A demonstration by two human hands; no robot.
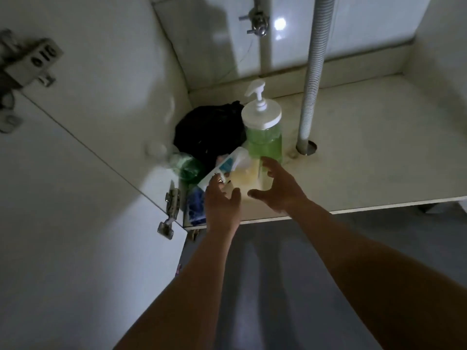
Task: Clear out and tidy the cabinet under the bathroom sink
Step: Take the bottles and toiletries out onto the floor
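Note:
Inside the open cabinet (353, 173), a tall pump bottle of green liquid (264, 137) with a white cap stands upright. In front of it sits a pale yellow container (246, 179). A white and blue bottle (222, 168) leans against a black plastic bag (209, 130) in the left corner. A green bundle (185, 165) and a blue packet (195, 208) lie at the left front. My left hand (222, 203) reaches in with straight fingers at the white and blue bottle. My right hand (275, 185) is spread open beside the yellow container, fingertips near the green bottle's base. Neither hand holds anything.
A ribbed grey drain hose (314, 72) drops through a hole in the cabinet floor right of the bottles. A metal valve (257, 22) sits on the back wall. The open left door (75, 198) carries hinges (171, 205). Grey floor (278, 274) lies below.

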